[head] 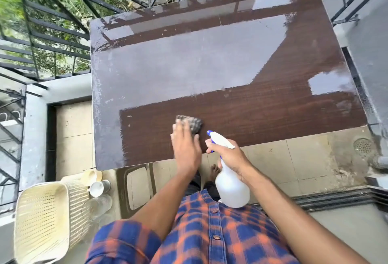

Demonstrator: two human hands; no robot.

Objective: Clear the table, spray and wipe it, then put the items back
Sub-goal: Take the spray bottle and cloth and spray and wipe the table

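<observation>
A dark brown wooden table (262,112) fills the middle of the view, with dusty grey patches and wet shiny streaks on its far part. My left hand (185,146) presses flat on a grey checked cloth (192,123) near the table's front edge. My right hand (228,155) grips the neck of a white spray bottle (231,186) with a blue trigger, held just off the front edge, nozzle pointing left towards the cloth.
On the floor at the lower left stand a cream plastic basket (42,224), a white cup (97,188), a cream bowl (90,176) and clear glassware (100,204). A brown chair (136,190) sits under the table's front edge. Black railings enclose the far and left sides.
</observation>
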